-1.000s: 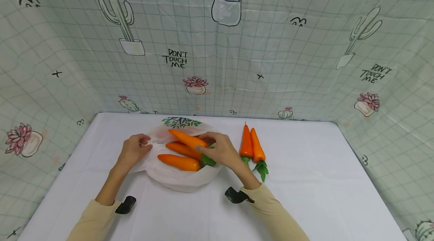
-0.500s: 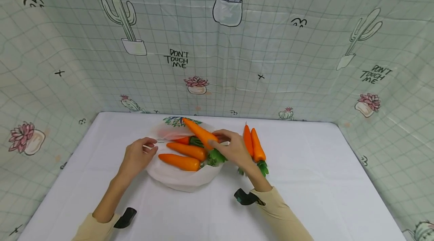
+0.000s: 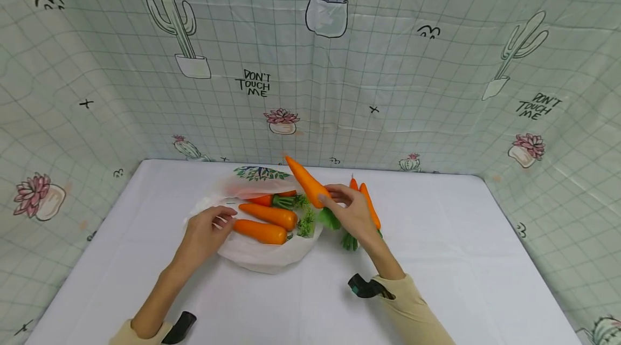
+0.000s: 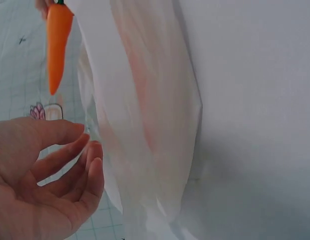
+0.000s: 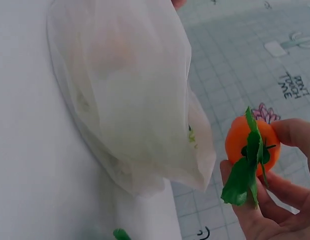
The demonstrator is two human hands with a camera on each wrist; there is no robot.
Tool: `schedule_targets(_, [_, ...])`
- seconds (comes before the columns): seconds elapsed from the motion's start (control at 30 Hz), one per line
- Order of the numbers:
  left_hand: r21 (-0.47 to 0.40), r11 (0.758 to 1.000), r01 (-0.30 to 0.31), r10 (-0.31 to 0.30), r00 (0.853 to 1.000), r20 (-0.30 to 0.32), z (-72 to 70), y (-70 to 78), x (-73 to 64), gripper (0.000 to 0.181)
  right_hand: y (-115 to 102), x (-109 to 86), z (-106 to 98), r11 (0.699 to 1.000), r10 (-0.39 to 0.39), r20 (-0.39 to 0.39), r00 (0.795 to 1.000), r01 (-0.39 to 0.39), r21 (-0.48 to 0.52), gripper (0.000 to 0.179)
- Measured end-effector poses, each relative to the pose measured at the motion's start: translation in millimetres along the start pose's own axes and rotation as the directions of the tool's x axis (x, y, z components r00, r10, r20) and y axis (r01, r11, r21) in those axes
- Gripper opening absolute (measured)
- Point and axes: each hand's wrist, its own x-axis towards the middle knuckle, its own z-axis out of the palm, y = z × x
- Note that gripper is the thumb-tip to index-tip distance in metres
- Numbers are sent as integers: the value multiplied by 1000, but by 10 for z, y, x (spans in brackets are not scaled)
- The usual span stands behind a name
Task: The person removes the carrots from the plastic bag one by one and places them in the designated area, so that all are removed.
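My right hand [image 3: 353, 209] grips an orange carrot [image 3: 305, 180] near its leafy end. It lifts the carrot above the right side of a thin white plastic bag [image 3: 269, 259]. The right wrist view shows the carrot's round top [image 5: 267, 145] and green leaves [image 5: 240, 182] between thumb and fingers. Several more carrots [image 3: 271, 215] with green tops lie in the bag's mouth. At the bag's left side my left hand [image 3: 206, 232] has loosely bent fingers, the tips close to the bag's edge [image 4: 102, 115] in the left wrist view. Nothing held shows plainly between them.
Two carrots [image 3: 370, 207] lie on the white table [image 3: 451, 248] right of the bag, partly behind the right hand. Dark wrist cameras [image 3: 366, 285] stick out from both sleeves. A cactus-print cloth [image 3: 388, 75] hangs behind the table.
My right hand has raised the carrot out of the bag's mouth, up and to the right. The left hand has shifted right and slightly down, now covering the tip of the nearest carrot.
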Motion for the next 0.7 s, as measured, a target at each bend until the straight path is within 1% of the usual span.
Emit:
schedule_targets(0.2, [-23,999,-31,31,999,27,33,51,-91,18,14,-67,-117,997,71,-51,996,-70,35,38])
schedule_targets(0.37, [-45,995,-89,92,994,60,70,89,-168,16,59,-110,-220,994,95,-68,993,-91,55,40])
schedule_targets(0.47, [-52,992,-113,116,990,77,101,108,-206,13,95,-124,-276,992,117,-81,990,-113,52,42])
schedule_targets(0.57, [-56,992,-109,114,989,96,127,136,-239,12,119,-138,-331,990,138,-101,985,-133,53,44])
schedule_targets(0.7, [-50,996,-80,86,987,134,154,171,-280,13,157,-147,-401,988,152,-122,981,-146,54,45])
